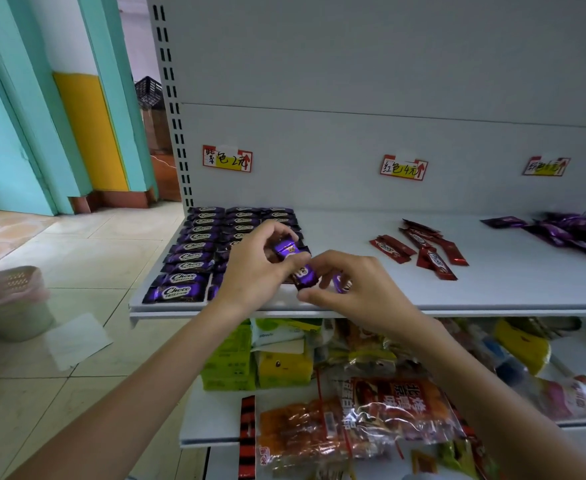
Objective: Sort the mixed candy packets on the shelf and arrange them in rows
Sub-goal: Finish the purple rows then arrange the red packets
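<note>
Purple Choco packets (194,251) lie in neat rows at the left end of the white shelf (492,296). My left hand (253,268) pinches one purple packet (286,249) just above those rows. My right hand (350,289) holds another purple packet (304,274) between thumb and fingers, and one more purple packet (340,282) shows under its fingers. Several red packets (423,249) lie loose mid-shelf. A heap of purple packets (575,232) sits at the far right.
Three price tags (227,158) are stuck on the shelf's back panel. The lower shelf (208,424) is crowded with snack bags and green boxes. A pink bin (11,303) and a sheet of paper (77,341) are on the tiled floor at left.
</note>
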